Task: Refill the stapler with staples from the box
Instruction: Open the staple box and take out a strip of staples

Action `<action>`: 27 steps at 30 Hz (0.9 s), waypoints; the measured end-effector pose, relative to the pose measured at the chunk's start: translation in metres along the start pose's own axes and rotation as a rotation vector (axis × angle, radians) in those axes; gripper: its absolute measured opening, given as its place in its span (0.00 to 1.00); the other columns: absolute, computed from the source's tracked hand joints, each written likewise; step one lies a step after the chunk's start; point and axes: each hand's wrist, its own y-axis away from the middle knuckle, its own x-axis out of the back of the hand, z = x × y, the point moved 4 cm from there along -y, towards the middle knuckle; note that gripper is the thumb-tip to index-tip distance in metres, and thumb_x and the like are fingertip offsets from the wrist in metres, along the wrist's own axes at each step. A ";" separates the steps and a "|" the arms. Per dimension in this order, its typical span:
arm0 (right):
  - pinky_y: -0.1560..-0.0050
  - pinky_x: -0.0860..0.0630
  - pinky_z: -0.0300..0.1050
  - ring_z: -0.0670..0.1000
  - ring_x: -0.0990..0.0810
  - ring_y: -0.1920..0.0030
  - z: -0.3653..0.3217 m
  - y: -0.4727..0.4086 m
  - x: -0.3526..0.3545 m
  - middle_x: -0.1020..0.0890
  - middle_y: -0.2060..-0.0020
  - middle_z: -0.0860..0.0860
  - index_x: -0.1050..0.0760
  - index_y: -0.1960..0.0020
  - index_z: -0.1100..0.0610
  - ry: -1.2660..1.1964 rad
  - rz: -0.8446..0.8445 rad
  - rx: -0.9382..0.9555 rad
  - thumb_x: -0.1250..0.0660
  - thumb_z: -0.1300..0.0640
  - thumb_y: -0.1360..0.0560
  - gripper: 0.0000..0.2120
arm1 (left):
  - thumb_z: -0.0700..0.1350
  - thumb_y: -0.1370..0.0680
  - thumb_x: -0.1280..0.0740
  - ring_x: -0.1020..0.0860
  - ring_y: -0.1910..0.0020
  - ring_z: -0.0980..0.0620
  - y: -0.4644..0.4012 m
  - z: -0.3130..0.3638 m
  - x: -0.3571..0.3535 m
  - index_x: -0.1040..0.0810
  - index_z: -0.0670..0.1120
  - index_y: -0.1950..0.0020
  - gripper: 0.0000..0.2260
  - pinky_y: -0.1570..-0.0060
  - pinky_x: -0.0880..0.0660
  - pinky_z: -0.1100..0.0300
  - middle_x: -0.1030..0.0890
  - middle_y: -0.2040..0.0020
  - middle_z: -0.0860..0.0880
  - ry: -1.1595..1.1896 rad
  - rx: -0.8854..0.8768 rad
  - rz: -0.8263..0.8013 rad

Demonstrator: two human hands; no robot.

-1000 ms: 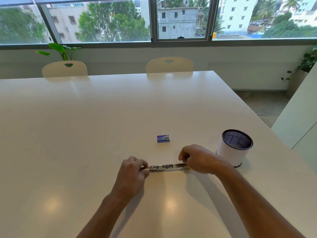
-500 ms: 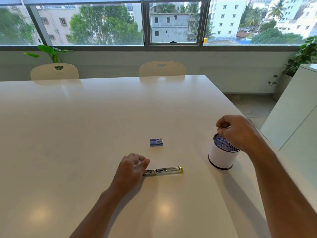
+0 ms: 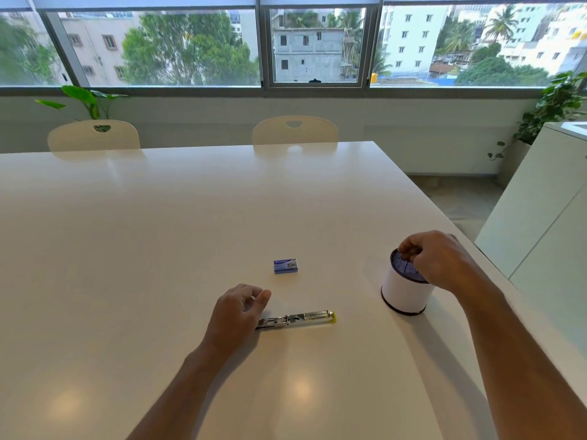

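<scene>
While the stapler [image 3: 297, 319] lies opened flat beside my loosely curled left hand [image 3: 236, 308], my right hand [image 3: 435, 260] pinches over the mesh cup [image 3: 405, 293], contents unclear; box [image 3: 286, 266] untouched, refill not begun.

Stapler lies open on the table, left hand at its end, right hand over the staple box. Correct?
Not quite. In the head view the right hand is over the white cup, not the staple box, which sits untouched. The stapler and left hand are as stated.
</scene>
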 end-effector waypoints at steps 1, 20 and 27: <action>0.55 0.23 0.44 0.54 0.18 0.52 0.000 0.000 0.000 0.15 0.56 0.52 0.15 0.50 0.53 0.002 -0.002 0.002 0.40 0.73 0.29 0.22 | 0.45 0.20 0.29 0.18 0.56 0.50 0.000 0.000 0.001 0.14 0.45 0.56 0.08 0.55 0.27 0.61 0.14 0.57 0.51 0.001 0.003 0.001; 0.50 0.26 0.33 0.46 0.16 0.56 -0.087 0.020 -0.101 0.13 0.58 0.48 0.15 0.49 0.55 -0.335 -0.085 0.379 0.28 0.61 0.25 0.06 | 0.40 0.20 0.30 0.17 0.55 0.47 -0.019 0.001 -0.004 0.14 0.42 0.53 0.05 0.52 0.24 0.59 0.13 0.55 0.47 -0.004 0.076 -0.019; 0.45 0.32 0.34 0.47 0.24 0.49 -0.086 -0.004 -0.170 0.21 0.43 0.52 0.25 0.31 0.58 -0.281 -0.227 0.283 0.27 0.59 0.27 0.25 | 0.37 0.21 0.30 0.20 0.56 0.51 -0.030 0.003 -0.004 0.14 0.41 0.47 0.06 0.56 0.31 0.77 0.14 0.53 0.47 -0.033 0.088 0.000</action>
